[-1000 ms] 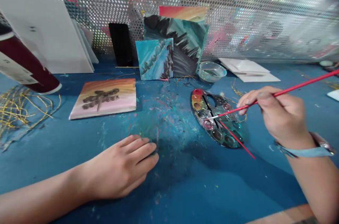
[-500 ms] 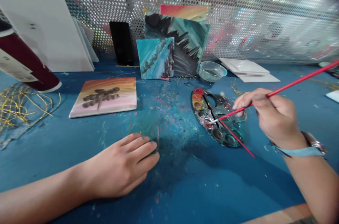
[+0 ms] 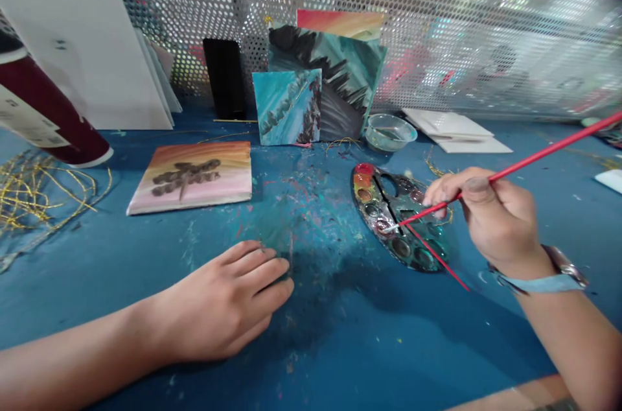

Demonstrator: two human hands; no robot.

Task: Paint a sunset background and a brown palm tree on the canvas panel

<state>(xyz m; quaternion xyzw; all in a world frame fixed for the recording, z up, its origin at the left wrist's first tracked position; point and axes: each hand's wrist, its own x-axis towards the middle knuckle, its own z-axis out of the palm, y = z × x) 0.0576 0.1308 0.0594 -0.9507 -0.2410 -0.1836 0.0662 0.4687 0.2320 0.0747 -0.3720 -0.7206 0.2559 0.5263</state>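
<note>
My right hand (image 3: pixel 490 216) pinches a thin red paintbrush (image 3: pixel 529 161), whose white tip touches a well of the oval paint palette (image 3: pixel 383 220). A second red brush (image 3: pixel 430 252) lies across the palette's near edge. My left hand (image 3: pixel 223 304) rests flat on the paint-smeared blue table (image 3: pixel 340 333), fingers stretched out and holding nothing. A small orange-and-pink canvas with a dark tree (image 3: pixel 192 176) lies flat beyond the left hand.
Teal and orange painted canvases (image 3: pixel 325 90) lean on the perforated metal screen (image 3: pixel 437 22), beside a black phone (image 3: pixel 223 77) and blank white boards (image 3: pixel 82 54). A clear water bowl (image 3: pixel 389 131), white sheets (image 3: pixel 454 129), a maroon can (image 3: pixel 46 116) and gold wire (image 3: pixel 34 194) surround them.
The right hand has lowered a little and drawn the brush tip slightly toward the palette's middle wells. The left hand has stayed flat on the table.
</note>
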